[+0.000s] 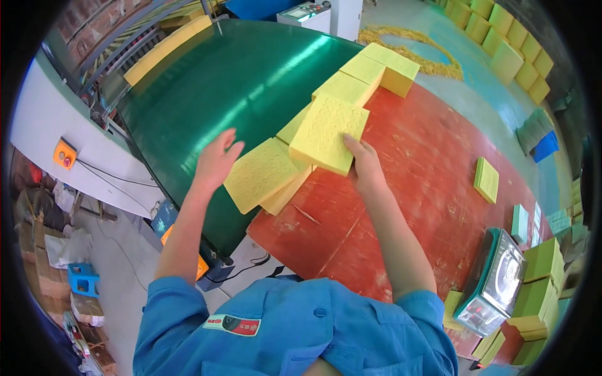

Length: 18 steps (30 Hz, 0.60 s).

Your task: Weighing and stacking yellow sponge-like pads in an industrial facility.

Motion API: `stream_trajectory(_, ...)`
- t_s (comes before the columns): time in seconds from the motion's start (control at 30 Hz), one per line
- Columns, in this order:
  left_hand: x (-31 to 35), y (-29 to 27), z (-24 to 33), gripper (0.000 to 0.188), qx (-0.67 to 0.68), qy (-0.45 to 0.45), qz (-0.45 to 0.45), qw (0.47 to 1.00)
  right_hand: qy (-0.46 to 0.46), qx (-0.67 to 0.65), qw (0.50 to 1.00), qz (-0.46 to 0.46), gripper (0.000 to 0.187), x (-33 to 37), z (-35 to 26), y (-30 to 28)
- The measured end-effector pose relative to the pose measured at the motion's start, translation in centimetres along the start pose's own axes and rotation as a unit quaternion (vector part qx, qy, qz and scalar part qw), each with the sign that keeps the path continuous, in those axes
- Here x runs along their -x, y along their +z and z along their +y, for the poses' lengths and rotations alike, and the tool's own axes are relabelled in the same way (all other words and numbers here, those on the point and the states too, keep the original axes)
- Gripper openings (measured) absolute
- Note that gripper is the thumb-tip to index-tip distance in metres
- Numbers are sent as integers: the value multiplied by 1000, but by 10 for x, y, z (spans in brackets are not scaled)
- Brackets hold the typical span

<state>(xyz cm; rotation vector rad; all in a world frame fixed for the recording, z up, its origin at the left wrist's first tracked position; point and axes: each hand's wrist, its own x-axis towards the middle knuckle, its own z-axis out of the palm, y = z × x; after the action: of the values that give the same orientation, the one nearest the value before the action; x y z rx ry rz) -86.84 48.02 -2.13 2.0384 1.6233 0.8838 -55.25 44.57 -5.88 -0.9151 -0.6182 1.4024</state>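
My right hand point(367, 164) grips the near right edge of a yellow block point(329, 130), thumb on top and the other fingers mostly hidden. The block is thick and rectangular, with a marked, dimpled upper face; whether it is stacked paper I cannot tell. It is above a row of similar blocks where a green conveyor belt meets a red tabletop. My left hand point(218, 160) is empty over the belt, its fingers apart. Closest to it is a tilted yellow block point(260, 175), which overlaps another yellow block point(285, 195). Farther along the row are more yellow blocks point(345, 88).
The green belt point(188, 94) runs off to the far left, with a long yellow strip point(168, 49) at its far end. On the red tabletop point(401, 182) are a small yellow block point(486, 180) and a scale point(492, 282). An orange switch box point(64, 153) is on the machine's side.
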Motion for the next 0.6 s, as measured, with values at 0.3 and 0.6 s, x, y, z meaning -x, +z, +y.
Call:
stream_trajectory(0.3, 44, 9, -75, 35, 340, -304, -155, 877, 86, 40, 995, 36, 41, -81, 37, 25)
stream_trajectory(0.6, 59, 15, -48, 22, 501, -288, -70, 813, 44, 72, 996, 35, 35, -62, 48, 8)
